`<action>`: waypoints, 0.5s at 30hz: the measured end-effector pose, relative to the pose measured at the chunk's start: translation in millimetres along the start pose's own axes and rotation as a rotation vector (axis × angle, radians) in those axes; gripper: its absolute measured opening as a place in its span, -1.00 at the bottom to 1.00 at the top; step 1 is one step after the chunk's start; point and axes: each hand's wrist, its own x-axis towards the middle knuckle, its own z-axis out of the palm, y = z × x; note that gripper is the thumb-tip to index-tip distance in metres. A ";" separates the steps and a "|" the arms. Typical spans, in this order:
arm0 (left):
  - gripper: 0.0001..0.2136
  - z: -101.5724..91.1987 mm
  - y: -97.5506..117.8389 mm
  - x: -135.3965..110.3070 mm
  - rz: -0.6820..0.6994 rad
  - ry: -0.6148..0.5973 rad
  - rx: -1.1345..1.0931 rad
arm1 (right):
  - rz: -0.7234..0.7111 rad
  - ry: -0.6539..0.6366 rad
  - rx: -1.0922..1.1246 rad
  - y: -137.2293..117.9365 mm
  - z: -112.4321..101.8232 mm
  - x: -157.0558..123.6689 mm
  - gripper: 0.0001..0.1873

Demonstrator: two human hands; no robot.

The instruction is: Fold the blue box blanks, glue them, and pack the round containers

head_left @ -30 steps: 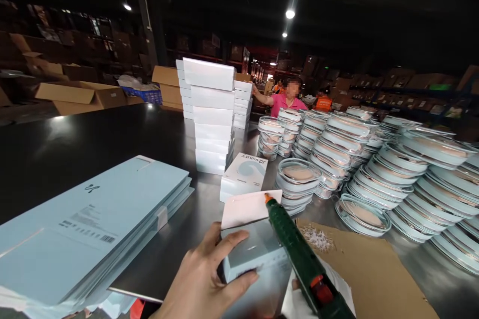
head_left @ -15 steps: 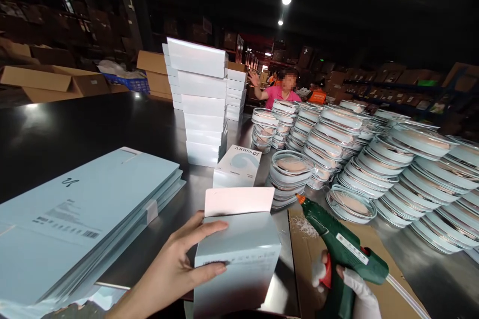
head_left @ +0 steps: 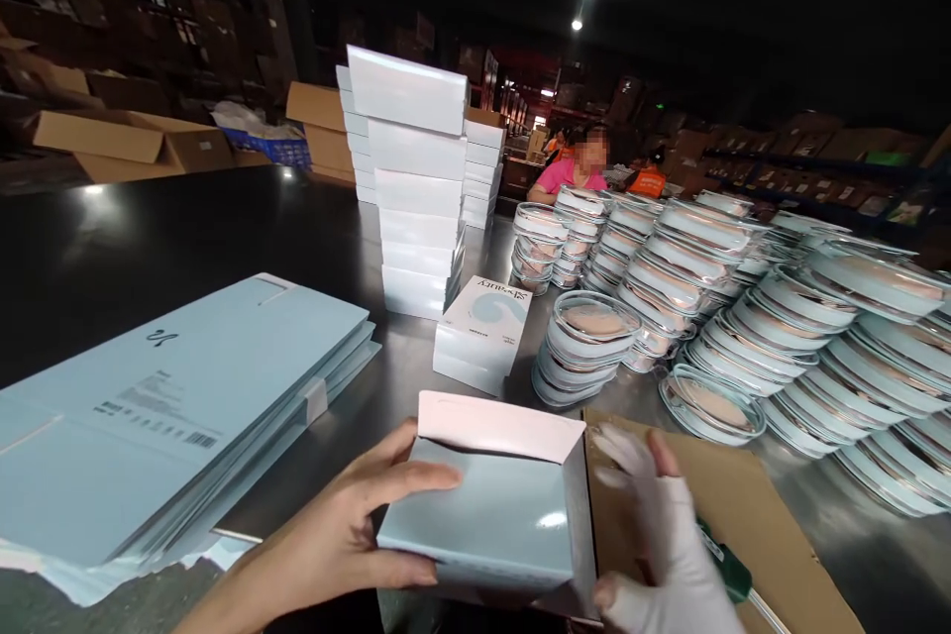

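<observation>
A dark, shiny worktop (head_left: 185,228) carries everything close by. Crowding its right side are leaning stacks of round, clear-topped packs (head_left: 661,292), while a pile of flattened pale-blue cartons (head_left: 178,396) lies on the left. Between them rises a tower of white boxes (head_left: 417,188). A brown cardboard sheet (head_left: 788,545) lies at the near right. Beside it, the light-blue box (head_left: 482,505) sits in front of the wearer, its far flap standing up; the left hand (head_left: 346,525) grips its left side between thumb and fingers. The gloved right hand (head_left: 661,535), blurred, is spread by the box's right side, holding nothing visible; contact is unclear. Beyond the box stands a printed box (head_left: 486,322). Smallest in view, a green tool (head_left: 732,570) shows partly behind the glove.
</observation>
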 end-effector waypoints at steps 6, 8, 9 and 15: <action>-0.48 23.9 -5.8 0.8 0.212 0.294 -0.248 | -0.327 -0.196 0.108 -28.4 65.7 -9.2 -0.24; -0.39 25.9 -5.1 0.8 0.295 0.329 -0.293 | -0.487 -0.205 0.051 -39.2 65.2 -5.7 -0.41; -0.39 24.2 -4.1 0.5 0.315 0.289 -0.247 | -0.571 -0.230 0.002 -44.7 63.2 -2.4 -0.45; -0.76 1.5 10.0 4.5 0.278 0.031 0.112 | -0.867 -0.341 -0.256 -65.4 53.4 14.1 -0.27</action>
